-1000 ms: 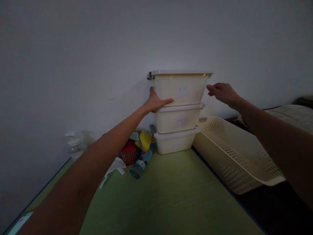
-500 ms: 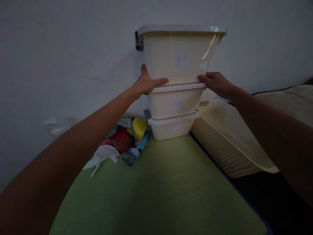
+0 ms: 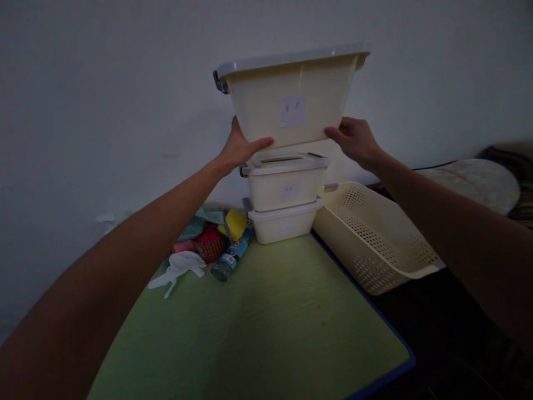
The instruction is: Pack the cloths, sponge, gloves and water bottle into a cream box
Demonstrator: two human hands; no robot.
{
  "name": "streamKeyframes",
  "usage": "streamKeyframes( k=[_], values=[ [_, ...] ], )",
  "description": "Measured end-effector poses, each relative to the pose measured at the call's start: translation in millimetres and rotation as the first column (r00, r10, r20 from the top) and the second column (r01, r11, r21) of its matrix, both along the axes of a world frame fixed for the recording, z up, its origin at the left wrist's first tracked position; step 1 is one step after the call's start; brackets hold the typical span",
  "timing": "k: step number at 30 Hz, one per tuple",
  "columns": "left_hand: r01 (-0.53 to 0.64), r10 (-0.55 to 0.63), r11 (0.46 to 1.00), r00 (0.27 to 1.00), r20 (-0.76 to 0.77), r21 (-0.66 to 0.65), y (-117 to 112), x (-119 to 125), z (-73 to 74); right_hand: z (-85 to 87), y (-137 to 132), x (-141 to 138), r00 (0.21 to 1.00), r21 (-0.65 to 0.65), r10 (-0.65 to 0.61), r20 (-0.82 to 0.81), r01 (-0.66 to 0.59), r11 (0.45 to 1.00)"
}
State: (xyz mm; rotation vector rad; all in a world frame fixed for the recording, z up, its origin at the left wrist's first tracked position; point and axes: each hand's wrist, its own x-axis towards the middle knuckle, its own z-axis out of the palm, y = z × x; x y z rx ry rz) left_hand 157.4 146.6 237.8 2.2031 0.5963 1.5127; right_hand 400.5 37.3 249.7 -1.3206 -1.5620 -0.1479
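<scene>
You had the cream lidded storage bin (image 3: 262,105) up in both hands, clear of the stack, gap showing under it. Left hand (image 3: 239,150) was spread wide round the bin's lower left corner, thumb flat on the front face, rest of the fingers mostly hidden behind. Right hand (image 3: 353,139) was curled at the lower right corner, thumb tip on the front, other fingers partly out of sight. The bin sat between your hands, paper label (image 3: 293,111) facing you, writing too small to read. Its pale lid (image 3: 291,60) was on, above both hands; grey latch (image 3: 220,83) just above your left.

Below and between your hands: middle bin (image 3: 266,190) stacked on bottom bin (image 3: 268,229), both lidded, on the green tabletop (image 3: 283,316). Below your left hand: blue-labelled bottle (image 3: 233,254) on its side, yellow item (image 3: 235,224), red woven basket (image 3: 211,247), and further to its left a crumpled white item (image 3: 181,264). Below your right hand: cream perforated basket (image 3: 333,239), beside the table's blue edge
</scene>
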Motion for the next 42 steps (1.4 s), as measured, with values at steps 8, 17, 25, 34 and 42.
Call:
streamKeyframes(
  k=[8,17,25,34,42],
  values=[
    [0.044,-0.051,0.989,0.997,0.049,0.144,-53,-26,3.6,0.9,-47,-9,0.99,0.057,0.112,0.087,-0.117,0.991],
    [0.11,-0.11,0.994,0.992,0.054,-0.001,-128,-45,-36.4,-38.6,-108,-29,0.977,0.22,0.009,0.211,-0.056,0.974],
    [0.02,-0.009,0.989,0.997,0.077,-0.145,-150,-54,-82.1,-100.8,-119,-40,0.985,0.243,-0.018,0.169,-0.024,0.97],
    [0.003,0.076,0.931,0.976,0.203,-0.365,-170,-62,-153.5,-174.5,-131,-57,0.999,0.112,0.036,0.018,-0.037,0.993],
    [0.069,0.083,0.845,0.963,0.257,-0.53,-171,-60,-204.3,-228.8,-132,-61,0.992,-0.028,0.079,-0.102,-0.082,0.996]
  ],
)
